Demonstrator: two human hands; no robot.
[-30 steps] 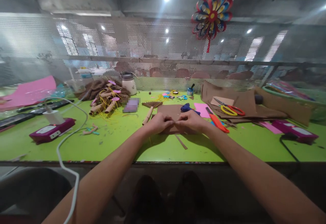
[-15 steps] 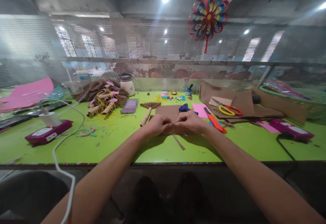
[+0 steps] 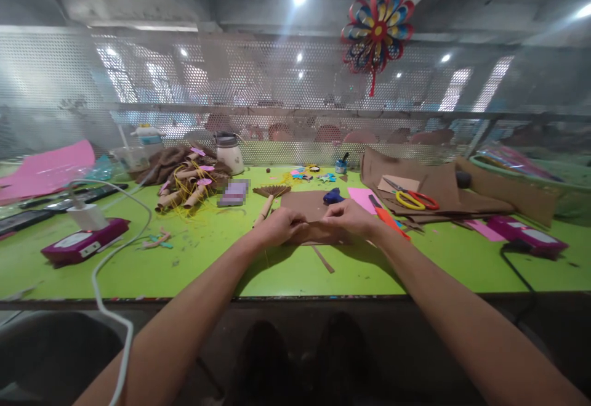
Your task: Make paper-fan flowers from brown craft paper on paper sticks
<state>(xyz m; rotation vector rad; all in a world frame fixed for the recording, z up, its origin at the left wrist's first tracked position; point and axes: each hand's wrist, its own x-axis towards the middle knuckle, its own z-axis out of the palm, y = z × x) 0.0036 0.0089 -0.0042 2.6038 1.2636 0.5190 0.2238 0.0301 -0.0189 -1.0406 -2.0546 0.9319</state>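
Observation:
Above the near half of a brown paper sheet (image 3: 307, 201), my left hand (image 3: 285, 226) is closed in a pinch. My right hand (image 3: 347, 218) pinches a short way to its right. A raised edge of the brown paper runs between both sets of fingertips, while its lower part hangs or lies just below them. A dark blue crumpled item (image 3: 333, 196) rests at the far right corner of the sheet. Beyond my left hand lies a pleated brown paper fan (image 3: 272, 191) with a rolled paper handle. A narrow brown strip (image 3: 323, 259) lies nearer the table edge.
Right of the hands are a red-orange cutter (image 3: 388, 218), pink paper (image 3: 362, 199), and scissors (image 3: 410, 199) on brown sheets (image 3: 410, 175). Leftward sit a phone (image 3: 233, 192), paper rolls with yellow string (image 3: 187, 191), a jug (image 3: 229, 152) and a power strip (image 3: 85, 241) with a white cable.
My hands have moved slightly apart along the paper's edge, so a stretch of it now shows between the fingertips. Other things stay where they were.

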